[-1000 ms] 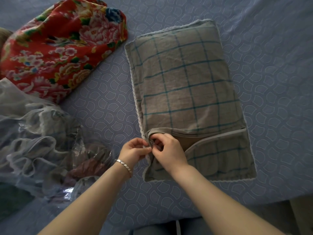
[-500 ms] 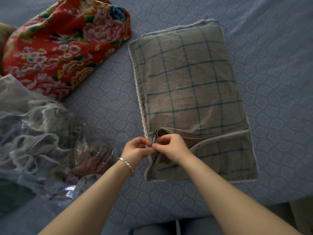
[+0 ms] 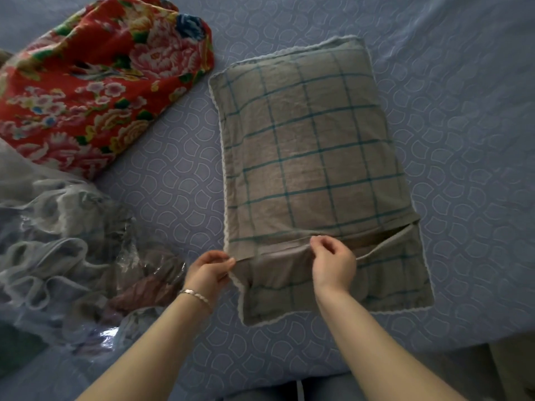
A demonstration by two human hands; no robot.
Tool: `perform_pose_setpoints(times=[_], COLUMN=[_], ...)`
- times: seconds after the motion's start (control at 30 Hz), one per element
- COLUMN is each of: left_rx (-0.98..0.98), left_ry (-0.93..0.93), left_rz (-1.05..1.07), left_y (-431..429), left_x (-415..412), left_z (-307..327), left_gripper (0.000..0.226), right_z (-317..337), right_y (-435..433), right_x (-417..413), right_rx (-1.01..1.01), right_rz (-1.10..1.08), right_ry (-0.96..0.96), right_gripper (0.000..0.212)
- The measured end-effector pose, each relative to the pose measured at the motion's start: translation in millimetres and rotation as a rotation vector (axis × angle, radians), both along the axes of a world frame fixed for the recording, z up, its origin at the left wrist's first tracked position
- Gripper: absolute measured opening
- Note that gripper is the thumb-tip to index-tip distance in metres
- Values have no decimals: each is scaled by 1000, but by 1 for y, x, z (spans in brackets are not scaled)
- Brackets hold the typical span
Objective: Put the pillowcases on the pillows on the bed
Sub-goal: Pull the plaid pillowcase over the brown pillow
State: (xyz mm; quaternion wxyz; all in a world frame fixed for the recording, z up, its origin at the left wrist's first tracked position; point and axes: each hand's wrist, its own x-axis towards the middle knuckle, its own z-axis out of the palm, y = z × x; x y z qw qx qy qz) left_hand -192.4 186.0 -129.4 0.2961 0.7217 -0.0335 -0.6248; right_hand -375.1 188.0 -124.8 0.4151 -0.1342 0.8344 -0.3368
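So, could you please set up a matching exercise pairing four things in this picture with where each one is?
1. checked pillowcase
2. red floral bundle
3. clear plastic bag
4. bracelet

A. top left of the bed
B. on the left wrist
C. pinched by left hand and right hand
D. lower left of the view, crinkled

Pairs: 1-C, 2-A, 3-D, 4-B.

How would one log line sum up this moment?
checked pillowcase: filled, flat on bed | left hand: pinches flap corner | right hand: pinches flap hem | floral pillow: apart, untouched
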Motion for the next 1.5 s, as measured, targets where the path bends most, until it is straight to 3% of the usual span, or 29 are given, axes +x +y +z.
perform_pose_setpoints(times=[0.13,0.23,0.33,0.37,0.4,0.47,0.53,0.63,0.77,0.97,1.13,1.33,1.5], left_rx=[166,214,173,161,157,194,192,177,165,-292,-525,-588,-540], left_ry=[-323,-456,-550,-569,-555,-434,-329,-375,-390,-336,-193,-49,107], left_rz=[-85,-148,-213,-224,-218,-210,-253,-346,-272,-253,-219,-467,-683], left_y=[-7,-19,-23,-22,-20,-10,2,10,-20,-61,-82,-64,-35], left_x=[12,-4,-27,-32,-41,-60,-81,-107,-120,-137,-176,-283,-403], left_z=[-21,-31,-43,-44,-42,-39,-34,-18,35,163,260,327,324], left_gripper=[34,33,29,19,7,45,66,49,38,11,19,22,10], right_z=[-4,-12,-26,-31,-33,-32,-22,-4,30,159,266,352,376], right_y=[-4,-18,-25,-27,-27,-22,-11,3,-13,-52,-59,-12,29], right_x=[-79,-161,-210,-210,-206,-190,-170,-150,-146,-161,-191,-297,-422], right_rx=[6,106,233,259,289,347,401,360,303,-58,-321,-243,-113], right_rz=[-61,-122,14,48,50,80,284,469,375,245,196,74,-1], right_ry=[390,368,297,266,198,-10,-170,-193,-101,81,247,451,580], right_gripper=[19,23,30,35,43,64,75,59,39,29,14,26,30])
